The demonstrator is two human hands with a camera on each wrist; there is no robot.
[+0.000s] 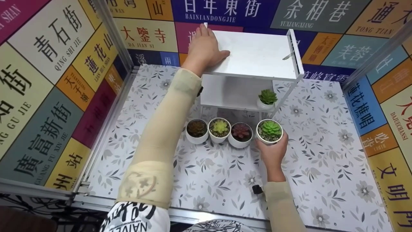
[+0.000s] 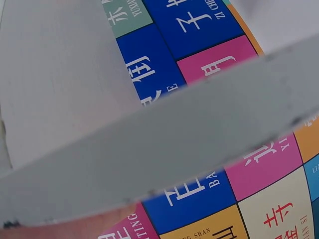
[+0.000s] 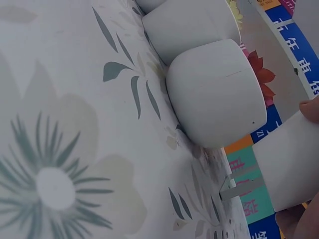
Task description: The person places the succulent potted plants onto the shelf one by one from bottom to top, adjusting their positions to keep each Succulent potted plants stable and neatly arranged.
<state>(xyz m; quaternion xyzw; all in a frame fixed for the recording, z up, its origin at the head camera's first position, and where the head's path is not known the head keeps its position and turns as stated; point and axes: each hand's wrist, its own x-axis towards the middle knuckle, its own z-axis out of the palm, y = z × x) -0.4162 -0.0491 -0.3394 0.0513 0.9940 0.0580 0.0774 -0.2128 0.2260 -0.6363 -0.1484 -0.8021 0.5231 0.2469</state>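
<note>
My right hand [image 1: 274,155] grips a white pot with a bright green succulent [image 1: 270,130], fingers and thumb around its sides. In the right wrist view this white pot [image 3: 294,162] appears raised beside the standing ones. My left hand [image 1: 204,48] rests on the left end of a white two-tier rack [image 1: 254,53], fingers stretched toward the end panel and thumb spread over the top board. To the left of the held pot stand three more white pots: a dark brown succulent [image 1: 197,129], a yellow-green one [image 1: 220,127] and a dark red one [image 1: 241,132].
Another white pot with a green succulent [image 1: 267,97] stands at the right end of the rack's lower shelf. The table has a leaf-patterned cloth [image 1: 322,154]. Panels with street names [image 1: 222,11] enclose it at the back and sides.
</note>
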